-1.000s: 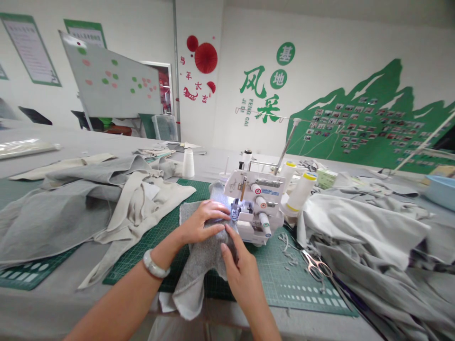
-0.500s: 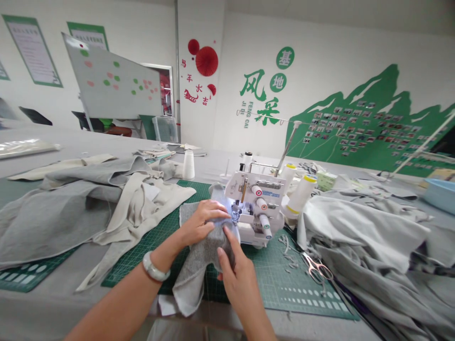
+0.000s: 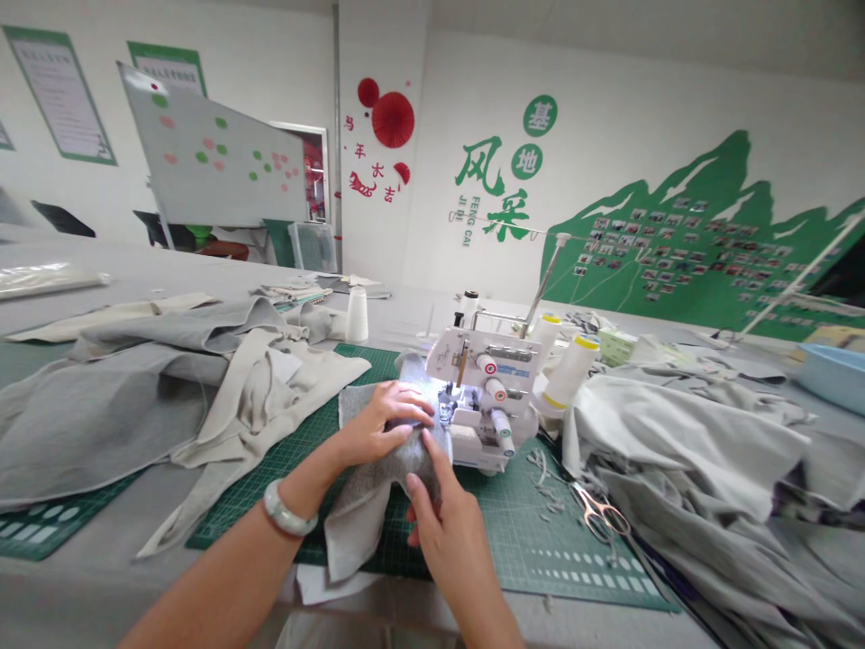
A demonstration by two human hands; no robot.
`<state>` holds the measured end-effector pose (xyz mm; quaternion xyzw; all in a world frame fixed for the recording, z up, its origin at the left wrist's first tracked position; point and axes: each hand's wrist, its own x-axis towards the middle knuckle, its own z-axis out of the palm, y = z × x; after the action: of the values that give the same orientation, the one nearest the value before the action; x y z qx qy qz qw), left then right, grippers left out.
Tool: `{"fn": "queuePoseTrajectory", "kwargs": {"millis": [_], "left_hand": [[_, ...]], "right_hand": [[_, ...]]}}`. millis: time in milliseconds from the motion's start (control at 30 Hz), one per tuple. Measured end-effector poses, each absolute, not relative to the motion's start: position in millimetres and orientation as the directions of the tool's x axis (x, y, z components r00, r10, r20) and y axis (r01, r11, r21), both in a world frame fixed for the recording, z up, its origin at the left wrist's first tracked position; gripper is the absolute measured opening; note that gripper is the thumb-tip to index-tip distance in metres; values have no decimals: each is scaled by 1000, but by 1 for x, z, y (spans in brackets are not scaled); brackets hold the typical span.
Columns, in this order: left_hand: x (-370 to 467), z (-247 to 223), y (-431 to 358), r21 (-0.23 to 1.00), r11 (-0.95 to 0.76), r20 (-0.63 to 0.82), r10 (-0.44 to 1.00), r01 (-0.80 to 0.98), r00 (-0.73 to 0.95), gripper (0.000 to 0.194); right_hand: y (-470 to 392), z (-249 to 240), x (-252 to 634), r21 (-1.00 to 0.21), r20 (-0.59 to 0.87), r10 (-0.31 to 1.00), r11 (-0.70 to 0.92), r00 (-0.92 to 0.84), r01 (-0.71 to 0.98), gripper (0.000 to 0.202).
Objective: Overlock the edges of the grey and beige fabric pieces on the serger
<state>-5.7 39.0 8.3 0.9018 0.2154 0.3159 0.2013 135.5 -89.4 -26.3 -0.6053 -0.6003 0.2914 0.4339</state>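
A grey fabric piece (image 3: 378, 482) lies in front of the white overlock sewing machine (image 3: 466, 361), its right edge at the lit needle area. My left hand (image 3: 388, 419) rests flat on the fabric close to the presser foot, fingers stretched out. On the same cloth, nearer to me, the index finger of my right hand (image 3: 450, 523) presses down. Its thumb is spread apart, and the other fingers curl partly out of sight. Beneath everything is a green cutting mat (image 3: 500, 514). A white scrap (image 3: 324, 584) shows below the fabric at the table's front edge.
Gold-handled scissors (image 3: 601, 516) lie right of the machine beside grey thread trimmings (image 3: 544, 473). A grey fabric heap (image 3: 696, 433) covers the right side; more grey cloth (image 3: 128, 388) lies left. Thread cones (image 3: 571, 370) stand behind the machine, and another white cone (image 3: 358, 314) stands left.
The grey fabric's near end has shifted slightly away from me, toward the machine, and more of the white scrap shows. Both hands stay on the cloth in nearly the same pose.
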Motion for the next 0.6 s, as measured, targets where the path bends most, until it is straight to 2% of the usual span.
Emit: {"fn": "queuePoseTrajectory", "kwargs": {"millis": [267,433,600], "left_hand": [[-5,0,48,517,-794,436,566,320,699,53],[-3,3,45,527,-801,500,562,283,659,42],[-2,10,39,535,-818,501,507,210,701,32]], "right_hand": [[-93,-24,132,-796,113,991,45,75,603,53],[-95,-22,130,-802,103,992,39,74,596,54],[-90,-22,128,-806,105,992,43,70,591,55]]}}
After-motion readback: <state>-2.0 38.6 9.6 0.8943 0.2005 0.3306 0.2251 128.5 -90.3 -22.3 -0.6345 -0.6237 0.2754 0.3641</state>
